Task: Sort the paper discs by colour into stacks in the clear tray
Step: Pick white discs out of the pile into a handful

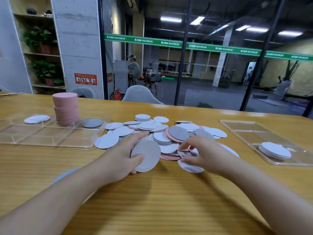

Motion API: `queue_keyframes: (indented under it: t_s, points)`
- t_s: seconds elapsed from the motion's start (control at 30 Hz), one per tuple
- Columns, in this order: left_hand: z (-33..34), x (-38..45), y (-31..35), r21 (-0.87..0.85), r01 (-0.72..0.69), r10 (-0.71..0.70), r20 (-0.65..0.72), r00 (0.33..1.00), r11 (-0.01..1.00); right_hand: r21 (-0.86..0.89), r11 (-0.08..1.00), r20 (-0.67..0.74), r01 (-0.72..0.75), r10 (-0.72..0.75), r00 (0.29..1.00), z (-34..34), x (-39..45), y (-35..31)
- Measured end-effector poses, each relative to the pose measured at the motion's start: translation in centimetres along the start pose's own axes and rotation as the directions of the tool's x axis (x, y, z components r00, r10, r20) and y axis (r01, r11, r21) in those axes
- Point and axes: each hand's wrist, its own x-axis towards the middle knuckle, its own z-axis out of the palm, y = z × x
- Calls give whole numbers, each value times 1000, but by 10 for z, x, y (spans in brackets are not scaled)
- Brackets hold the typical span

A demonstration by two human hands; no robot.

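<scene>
A loose pile of white, grey and pink paper discs (pixel 160 133) lies on the wooden table in front of me. My left hand (pixel 125 153) grips a small stack of pale discs (pixel 147 156) at the pile's near edge, thumb on top. My right hand (pixel 201 153) pinches the edge of a pink disc (pixel 183 149) in the pile. The clear tray (pixel 50 134) at the left holds a tall pink stack (pixel 65 108), white discs (pixel 37 119) and a grey disc (pixel 92 123).
A second clear tray (pixel 254 131) at the right holds a short white stack (pixel 274 150). One white disc (pixel 65 174) lies partly under my left forearm. Grey chairs stand behind the table's far edge, in front of a glass wall.
</scene>
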Motion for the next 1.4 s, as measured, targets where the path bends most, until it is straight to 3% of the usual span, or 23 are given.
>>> queue_keyframes:
  t_s: [0.4,0.57,0.63,0.8,0.97,1.1,1.4]
  points:
    - [5,-2,2,75,-65,63,33,997,995,-91,991,-59,-95,90,994,3,-15,13]
    - [4,-4,4,83,-44,42,27,999,996,-365,929,-54,-62,46,998,1,-13,5]
    - [4,-4,5,68,-27,25,26,999,997,-381,923,-68,-61,38,997,0,-14,4]
    - [7,-1,3,-41,16,-15,25,1000,999,-45,995,-111,-91,85,990,-9,-22,6]
    - [8,3,-4,-167,10,-8,15,1000,986,225,971,-168,75,-37,985,-6,-24,-9]
    - [11,0,0,-123,-2,7,38,999,992,254,950,-216,183,-128,968,7,-22,-18]
    - [16,-4,6,1,-70,70,79,994,998,387,914,-232,123,-32,972,29,-16,-30]
